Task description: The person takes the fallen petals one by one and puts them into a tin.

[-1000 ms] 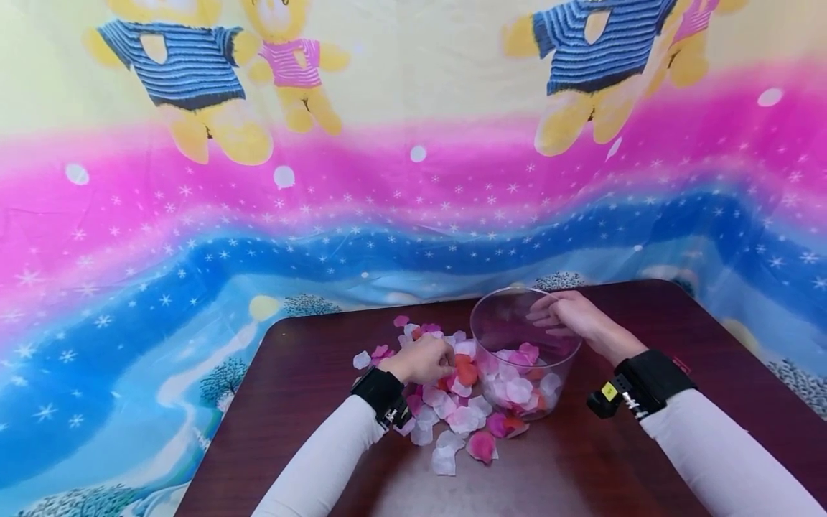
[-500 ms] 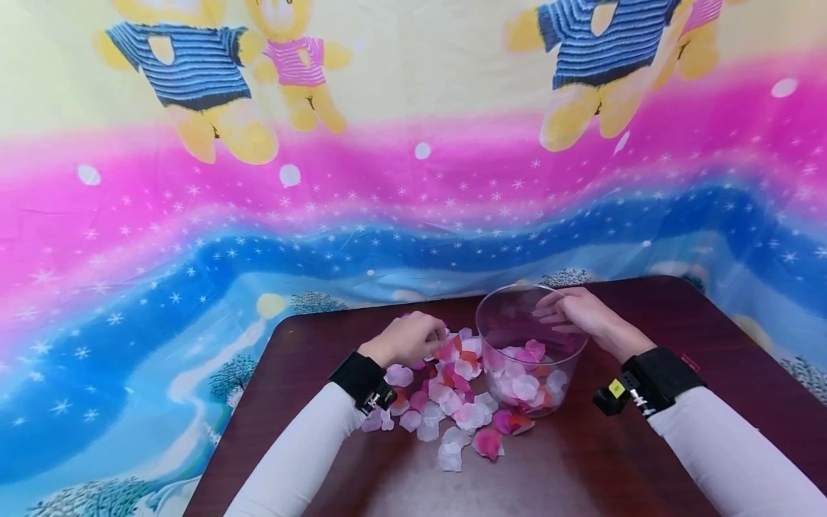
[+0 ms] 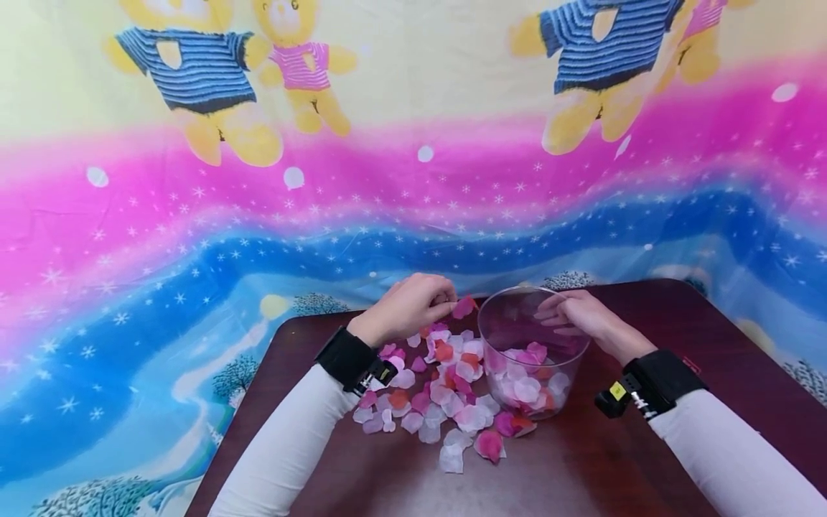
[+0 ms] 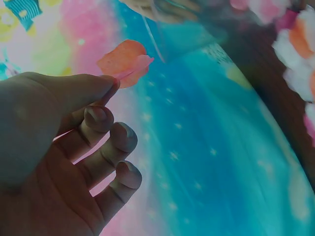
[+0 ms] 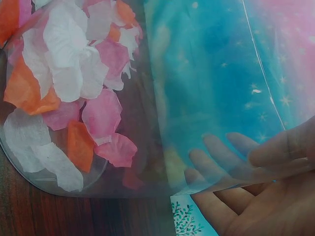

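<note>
A clear plastic tub (image 3: 533, 345) stands on the dark brown table (image 3: 620, 459), its bottom covered with pink, white and orange petals (image 5: 74, 98). My right hand (image 3: 571, 314) grips its far right rim, fingers inside the wall (image 5: 221, 157). My left hand (image 3: 413, 305) is raised just left of the tub's rim and pinches a single pink petal (image 3: 463, 307) between thumb and forefinger (image 4: 106, 83); the petal (image 4: 125, 61) sticks out past the fingertips. A loose heap of petals (image 3: 439, 402) lies on the table below that hand, left of the tub.
A bright cloth backdrop (image 3: 413, 179) with bears and stars hangs right behind the table's far edge. The table's rounded left corner (image 3: 284, 330) is close to my left wrist. Bare wood shows at the front and right of the tub.
My left hand rose from the petal heap and moved back and right to the tub's rim, a pink petal now pinched in it. The right hand stayed on the tub.
</note>
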{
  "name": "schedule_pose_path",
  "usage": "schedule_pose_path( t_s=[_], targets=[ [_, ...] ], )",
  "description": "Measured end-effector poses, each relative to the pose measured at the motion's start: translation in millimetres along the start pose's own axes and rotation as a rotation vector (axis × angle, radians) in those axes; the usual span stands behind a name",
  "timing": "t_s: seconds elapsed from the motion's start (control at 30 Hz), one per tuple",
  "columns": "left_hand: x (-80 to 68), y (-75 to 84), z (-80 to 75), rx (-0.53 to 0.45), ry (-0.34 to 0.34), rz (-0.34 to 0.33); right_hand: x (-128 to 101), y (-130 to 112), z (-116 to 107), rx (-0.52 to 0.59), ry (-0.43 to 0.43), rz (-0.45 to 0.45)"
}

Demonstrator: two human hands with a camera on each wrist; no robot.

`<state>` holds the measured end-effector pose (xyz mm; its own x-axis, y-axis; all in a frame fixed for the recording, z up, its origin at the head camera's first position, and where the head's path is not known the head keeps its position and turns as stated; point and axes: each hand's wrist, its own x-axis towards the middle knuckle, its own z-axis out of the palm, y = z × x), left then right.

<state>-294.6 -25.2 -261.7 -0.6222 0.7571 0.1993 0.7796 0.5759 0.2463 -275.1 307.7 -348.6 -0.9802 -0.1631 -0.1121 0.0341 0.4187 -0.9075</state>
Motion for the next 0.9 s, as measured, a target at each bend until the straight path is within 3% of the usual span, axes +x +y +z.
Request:
schedule_pose_path(
  t_s=[0.23, 0.43, 0.67, 0.9],
  targets=[
    [21.2, 27.0, 11.0, 0.021, -0.041, 0.065, 0, 2, -2, -0.002, -0.003, 0.011],
    [30.1, 34.2, 23.5, 0.016, -0.06, 0.089, 3, 2, -1, 0.012, 0.0, 0.028],
    [24.1, 17.3, 24.8, 0.014, -0.023, 0.057, 2, -2, -1, 0.003, 0.002, 0.011],
    [11.7, -19.0, 37.9, 0.037, -0.015, -0.034, 2, 2, -2, 0.011, -0.011, -0.007]
  ],
)
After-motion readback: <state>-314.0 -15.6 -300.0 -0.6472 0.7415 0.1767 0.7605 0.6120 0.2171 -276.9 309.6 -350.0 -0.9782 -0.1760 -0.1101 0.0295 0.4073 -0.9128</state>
